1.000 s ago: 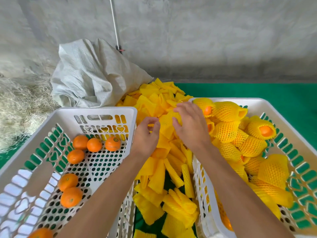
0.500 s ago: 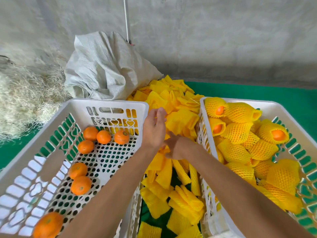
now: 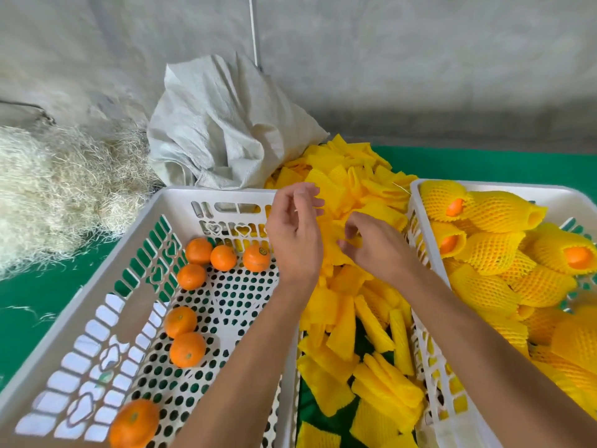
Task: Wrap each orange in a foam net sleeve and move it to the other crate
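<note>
Several bare oranges (image 3: 223, 257) lie in the white left crate (image 3: 223, 194). The white right crate (image 3: 500, 185) holds several oranges wrapped in yellow foam net (image 3: 499, 212). Between the crates lies a pile of flat yellow foam net sleeves (image 3: 355, 176). My right hand (image 3: 378, 248) is over this pile and pinches one foam net sleeve (image 3: 336, 253) between thumb and fingers. My left hand (image 3: 295, 234) hovers beside it at the left crate's far right corner. Its fingers are loosely bent near the sleeve, and I see nothing held in them.
A crumpled white woven sack (image 3: 226, 124) leans against the grey wall behind the left crate. A heap of pale straw (image 3: 48, 189) lies at the far left. Green cloth (image 3: 484, 163) covers the ground. A thin pole (image 3: 255, 27) stands behind the sack.
My right hand has risen from low in the pile and now pinches a sleeve. My left hand's fingers have bent over. The view has shifted, so everything sits further right.
</note>
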